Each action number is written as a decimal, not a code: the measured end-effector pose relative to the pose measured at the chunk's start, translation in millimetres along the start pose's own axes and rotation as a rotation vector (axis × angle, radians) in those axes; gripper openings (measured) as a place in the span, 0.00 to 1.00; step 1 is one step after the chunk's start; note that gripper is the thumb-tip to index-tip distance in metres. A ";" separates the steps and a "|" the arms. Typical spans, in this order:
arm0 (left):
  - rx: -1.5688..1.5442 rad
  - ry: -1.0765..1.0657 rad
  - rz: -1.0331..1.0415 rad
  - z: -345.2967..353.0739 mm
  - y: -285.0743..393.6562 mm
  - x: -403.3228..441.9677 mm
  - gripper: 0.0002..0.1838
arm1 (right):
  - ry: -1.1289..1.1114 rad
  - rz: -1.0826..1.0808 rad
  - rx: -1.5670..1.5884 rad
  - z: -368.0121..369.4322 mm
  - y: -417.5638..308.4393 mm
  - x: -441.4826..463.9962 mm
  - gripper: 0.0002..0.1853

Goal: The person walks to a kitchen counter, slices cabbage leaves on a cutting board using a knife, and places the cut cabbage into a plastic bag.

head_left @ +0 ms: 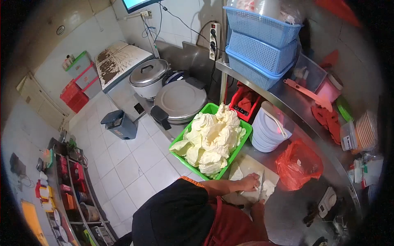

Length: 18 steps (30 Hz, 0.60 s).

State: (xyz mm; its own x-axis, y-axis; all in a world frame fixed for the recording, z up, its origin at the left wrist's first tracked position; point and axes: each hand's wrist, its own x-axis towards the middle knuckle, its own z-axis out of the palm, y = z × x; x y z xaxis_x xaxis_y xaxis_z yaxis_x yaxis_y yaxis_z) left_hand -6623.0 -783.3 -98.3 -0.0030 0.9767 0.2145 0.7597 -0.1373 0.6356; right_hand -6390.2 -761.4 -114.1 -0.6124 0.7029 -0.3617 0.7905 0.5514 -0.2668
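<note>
My left hand [250, 183] is closed, its fingers pressing on pale cabbage leaves [267, 190] on a cutting board [255, 165]. Below it, my right hand [258, 206] grips a knife [262, 185] whose thin blade points away from me, close beside my left fingertips. The knife's handle is mostly hidden in the hand. Another cabbage piece [236, 174] lies on the board, left of my left hand. Just beyond the board, a green basket [247, 130] is heaped with large loose cabbage leaves [213, 141].
An orange-red plastic bag [298, 166] and a stack of white containers [266, 133] stand right of the board. Blue baskets [262, 53] are piled on the shelf above. A large lidded pot [180, 100] sits behind the basket. A scale-like device [328, 201] is at right.
</note>
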 end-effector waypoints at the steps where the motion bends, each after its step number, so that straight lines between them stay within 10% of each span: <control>1: 0.024 0.007 0.018 -2.4 0.1 0.5 0.10 | 0.001 0.049 0.049 -12.3 -13.8 -4.4 0.24; 3: 0.020 0.014 0.072 9.6 -16.2 5.4 0.10 | -0.097 0.049 0.094 -59.8 -48.8 -8.7 0.22; 5: -0.013 0.009 0.129 40.9 -40.7 11.2 0.10 | 0.189 -0.460 -0.303 20.0 17.1 15.2 0.19; 10: -0.130 -0.016 0.331 37.5 -65.8 10.9 0.26 | 0.097 0.064 0.394 -26.0 -16.0 6.0 0.21; 12: -0.553 -0.328 -0.152 -8.8 -35.8 18.2 0.19 | 0.093 0.225 0.448 -35.1 -19.2 -5.2 0.21; 18: -0.036 0.008 -0.214 -47.9 -25.9 38.0 0.30 | 0.264 0.091 0.673 -54.3 -15.4 -67.5 0.15</control>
State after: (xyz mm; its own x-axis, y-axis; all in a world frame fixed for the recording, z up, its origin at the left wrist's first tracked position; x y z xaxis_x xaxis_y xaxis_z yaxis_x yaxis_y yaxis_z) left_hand -6674.0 -750.6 -71.1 -0.1670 0.9829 0.0777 0.7177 0.0672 0.6931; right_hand -6361.7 -792.9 -37.1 -0.4592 0.8647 -0.2037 0.6225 0.1496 -0.7682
